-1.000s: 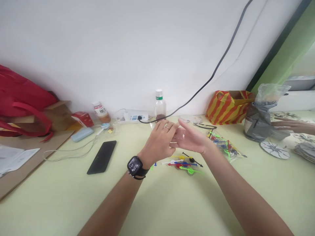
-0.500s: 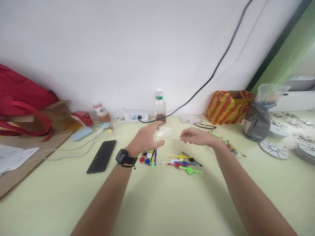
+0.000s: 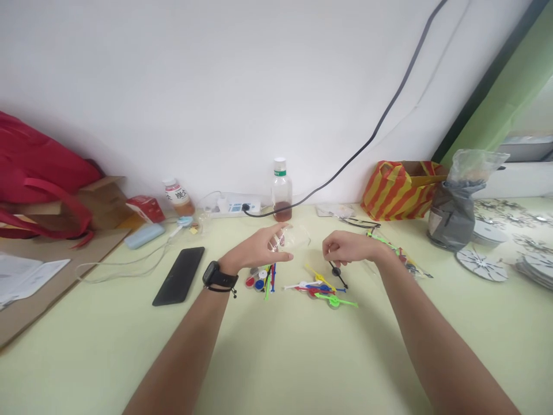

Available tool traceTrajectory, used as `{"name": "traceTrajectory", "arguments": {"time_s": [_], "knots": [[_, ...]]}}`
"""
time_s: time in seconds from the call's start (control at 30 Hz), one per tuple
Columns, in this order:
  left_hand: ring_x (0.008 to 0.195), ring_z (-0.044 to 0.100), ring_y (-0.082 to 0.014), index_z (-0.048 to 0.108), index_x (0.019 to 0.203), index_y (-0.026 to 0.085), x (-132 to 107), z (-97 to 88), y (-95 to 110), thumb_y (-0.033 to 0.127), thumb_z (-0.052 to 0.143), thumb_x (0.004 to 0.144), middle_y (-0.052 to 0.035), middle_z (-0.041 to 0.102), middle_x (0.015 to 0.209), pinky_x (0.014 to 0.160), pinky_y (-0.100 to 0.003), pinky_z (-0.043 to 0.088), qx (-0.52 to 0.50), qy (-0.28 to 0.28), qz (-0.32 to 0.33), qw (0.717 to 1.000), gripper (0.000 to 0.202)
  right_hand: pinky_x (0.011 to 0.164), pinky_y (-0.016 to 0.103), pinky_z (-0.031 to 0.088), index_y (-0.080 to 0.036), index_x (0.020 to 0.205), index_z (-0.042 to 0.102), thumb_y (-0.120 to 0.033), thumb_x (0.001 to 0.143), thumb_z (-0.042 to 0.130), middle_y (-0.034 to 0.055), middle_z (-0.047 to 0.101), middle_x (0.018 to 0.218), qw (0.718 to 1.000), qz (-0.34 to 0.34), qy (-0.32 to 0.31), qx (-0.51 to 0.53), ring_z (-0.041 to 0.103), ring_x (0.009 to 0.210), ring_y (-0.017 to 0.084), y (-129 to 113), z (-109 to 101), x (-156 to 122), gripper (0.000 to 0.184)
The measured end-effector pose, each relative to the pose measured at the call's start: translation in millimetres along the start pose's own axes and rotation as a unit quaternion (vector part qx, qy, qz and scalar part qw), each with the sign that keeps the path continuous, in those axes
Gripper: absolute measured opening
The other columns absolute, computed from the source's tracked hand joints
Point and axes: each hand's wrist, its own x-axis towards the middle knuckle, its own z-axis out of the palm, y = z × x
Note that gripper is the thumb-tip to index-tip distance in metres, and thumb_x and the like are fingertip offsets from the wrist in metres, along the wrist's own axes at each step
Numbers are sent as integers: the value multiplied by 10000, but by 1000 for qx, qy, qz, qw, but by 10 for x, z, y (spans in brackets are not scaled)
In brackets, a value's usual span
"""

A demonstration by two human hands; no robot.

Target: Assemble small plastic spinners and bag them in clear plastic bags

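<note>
My left hand (image 3: 259,248), with a black watch on its wrist, grips a clear plastic bag (image 3: 297,237) between thumb and fingers. My right hand (image 3: 348,246) is closed in a pinch on the tip of a black spinner arrow (image 3: 336,272), which hangs tilted below the fingers. Just in front of it lies a pile of spinner arrows on round bases, among them a yellow one (image 3: 320,278) and a green one (image 3: 334,301). Below my left hand are small round discs (image 3: 259,284) and loose coloured arrows (image 3: 272,279), partly hidden by the hand.
A black phone (image 3: 178,276) lies left of my watch. Behind the hands stand a bottle of dark liquid (image 3: 282,193) and a power strip (image 3: 239,206). To the right are a striped bag (image 3: 397,190), a grey bag (image 3: 451,216) and slotted white discs (image 3: 481,264).
My right hand has come down slightly and taken hold of the black arrow, lifting one end. The yellow arrow has turned. My left hand with the bag has shifted slightly right.
</note>
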Motion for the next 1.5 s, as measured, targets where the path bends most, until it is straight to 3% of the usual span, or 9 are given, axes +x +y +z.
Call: {"name": "traceTrajectory", "arguments": {"time_s": [0.17, 0.33, 0.5, 0.9, 1.03, 1.17, 1.27, 1.37, 1.5], "knots": [[841, 624, -195, 514, 1509, 262, -9, -44, 35, 564, 775, 814, -58, 657, 1089, 781, -340, 523, -41, -35, 4, 999, 801, 603, 301, 552, -180, 820, 746, -327, 785, 742, 72, 763, 731, 982, -69, 101, 143, 677, 630, 181, 55, -167, -181, 151], [884, 626, -197, 526, 1498, 270, -28, -74, 60, 500, 760, 855, -51, 639, 1078, 787, -334, 512, -98, -65, -5, 993, 722, 613, 306, 564, -184, 891, 766, -344, 754, 806, 59, 762, 757, 908, -157, 285, 266, 664, 612, 162, 50, -242, -233, 213], [901, 616, -201, 527, 1490, 257, -44, -86, 97, 444, 749, 874, -50, 634, 1043, 795, -332, 503, -137, -85, 4, 987, 681, 613, 327, 534, -207, 844, 734, -323, 752, 813, 55, 732, 760, 864, -234, 348, 278, 644, 648, 183, -115, -218, -299, 168], [966, 620, -233, 537, 1459, 231, -14, -20, 130, 396, 764, 847, -77, 657, 1068, 861, -364, 508, -252, -109, 30, 961, 674, 590, 309, 477, -201, 834, 717, -279, 789, 683, 32, 703, 706, 919, -229, 240, 210, 556, 584, 145, -396, -33, -247, 97], [965, 619, -237, 566, 1450, 233, -9, -6, 164, 380, 765, 843, -75, 660, 1053, 869, -366, 499, -258, -111, 45, 959, 656, 554, 268, 446, -195, 936, 720, -399, 871, 693, 37, 706, 735, 935, -215, 246, 138, 586, 633, 151, -471, 35, -194, 217], [935, 617, -216, 565, 1456, 246, -14, -32, 161, 380, 741, 867, -55, 646, 1032, 846, -354, 499, -244, -114, 45, 962, 628, 539, 269, 486, -209, 934, 660, -598, 932, 648, 59, 727, 787, 939, -107, 289, 154, 613, 604, 149, -459, 39, -183, 390], [920, 623, -212, 541, 1478, 250, -19, -55, 120, 420, 735, 876, -62, 644, 1059, 823, -349, 512, -185, -84, 27, 979, 655, 660, 333, 609, -216, 1113, 613, -662, 914, 661, 108, 775, 857, 942, -22, 197, 271, 736, 722, 219, -432, 82, -139, 490], [900, 629, -220, 538, 1488, 246, -22, -64, 61, 502, 769, 832, -77, 657, 1114, 812, -357, 525, -69, -16, 8, 997, 740, 801, 376, 650, -201, 1323, 510, -516, 874, 793, 126, 793, 901, 920, -32, 136, 367, 786, 840, 256, -432, 180, -18, 617], [1031, 645, -275, 526, 1504, 235, -29, -48, -1, 524, 776, 804, -105, 669, 1269, 909, -395, 517, 59, 38, 11, 997, 798, 798, 354, 658, -172, 1352, 494, -194, 814, 836, 82, 778, 837, 893, -49, 168, 415, 792, 798, 236, -433, 300, 176, 638]]}}
